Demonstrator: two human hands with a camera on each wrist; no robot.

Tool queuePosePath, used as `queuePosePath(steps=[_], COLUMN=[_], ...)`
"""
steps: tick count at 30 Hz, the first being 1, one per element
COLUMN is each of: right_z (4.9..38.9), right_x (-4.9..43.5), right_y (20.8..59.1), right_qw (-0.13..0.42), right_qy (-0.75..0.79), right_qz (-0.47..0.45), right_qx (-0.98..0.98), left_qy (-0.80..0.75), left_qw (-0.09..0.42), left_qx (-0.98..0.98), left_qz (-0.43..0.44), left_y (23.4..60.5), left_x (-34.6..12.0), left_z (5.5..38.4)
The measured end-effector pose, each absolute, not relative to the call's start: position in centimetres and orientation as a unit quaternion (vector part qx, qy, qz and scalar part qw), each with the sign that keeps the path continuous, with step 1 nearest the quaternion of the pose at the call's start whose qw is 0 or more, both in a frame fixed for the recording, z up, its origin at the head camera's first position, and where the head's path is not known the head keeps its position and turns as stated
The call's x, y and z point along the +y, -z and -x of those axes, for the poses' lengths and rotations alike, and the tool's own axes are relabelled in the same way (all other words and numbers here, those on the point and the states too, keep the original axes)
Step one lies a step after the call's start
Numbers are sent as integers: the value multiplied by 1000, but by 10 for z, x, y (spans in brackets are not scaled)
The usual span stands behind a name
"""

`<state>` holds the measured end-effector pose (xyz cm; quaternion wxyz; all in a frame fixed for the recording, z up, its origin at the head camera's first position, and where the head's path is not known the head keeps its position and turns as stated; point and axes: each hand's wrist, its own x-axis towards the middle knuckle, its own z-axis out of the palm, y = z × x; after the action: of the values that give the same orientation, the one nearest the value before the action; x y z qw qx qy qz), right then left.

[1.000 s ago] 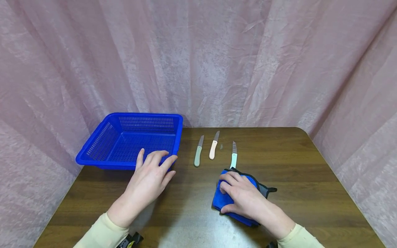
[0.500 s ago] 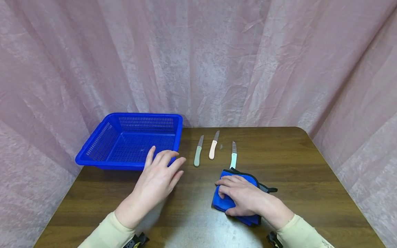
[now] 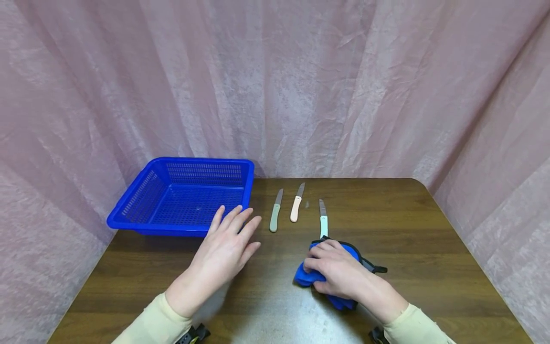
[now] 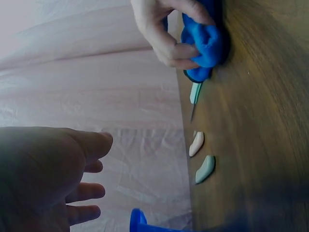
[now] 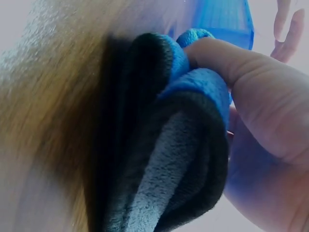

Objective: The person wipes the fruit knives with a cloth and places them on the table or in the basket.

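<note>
My right hand pinches a folded blue cloth with black edging, which bunches up between thumb and fingers. In the right wrist view the grey side of the cloth shows, curled close over the table. A mint-handled knife points away from me, the end of its handle at the cloth's far edge; the left wrist view shows that handle right by the bunched cloth. My left hand holds nothing, its fingers spread and relaxed, overlapping the basket's near right corner in the head view.
A blue slotted plastic basket stands on the left of the wooden table. Between basket and cloth lie a green-handled knife and a cream-handled knife, blades pointing away. Pink curtains hang behind the table.
My left hand has drifted to the right. My right fingers have drawn together, bunching the cloth that lay flatter before. The mint-handled knife has turned slightly and come a little nearer.
</note>
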<state>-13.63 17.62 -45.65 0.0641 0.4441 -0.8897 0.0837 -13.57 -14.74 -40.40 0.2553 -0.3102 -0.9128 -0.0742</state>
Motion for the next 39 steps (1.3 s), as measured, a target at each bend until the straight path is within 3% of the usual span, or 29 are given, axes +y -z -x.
queuePosePath(steps=[14,25,39], right_z=[135,131,126], right_x=[193,198,200], right_y=[449,442,431], right_qw=[151,124,88], right_qy=[-135,-163,-226], right_qz=[-422,-386,-355], right_qx=[-884,-899,-903], left_qy=[70,81,89], left_qw=[221,226,194], left_qx=[-919,-913,-923], left_qz=[318,331,321], left_y=[414,422,441], left_x=[-125,-109,-96], left_z=[144,157,171])
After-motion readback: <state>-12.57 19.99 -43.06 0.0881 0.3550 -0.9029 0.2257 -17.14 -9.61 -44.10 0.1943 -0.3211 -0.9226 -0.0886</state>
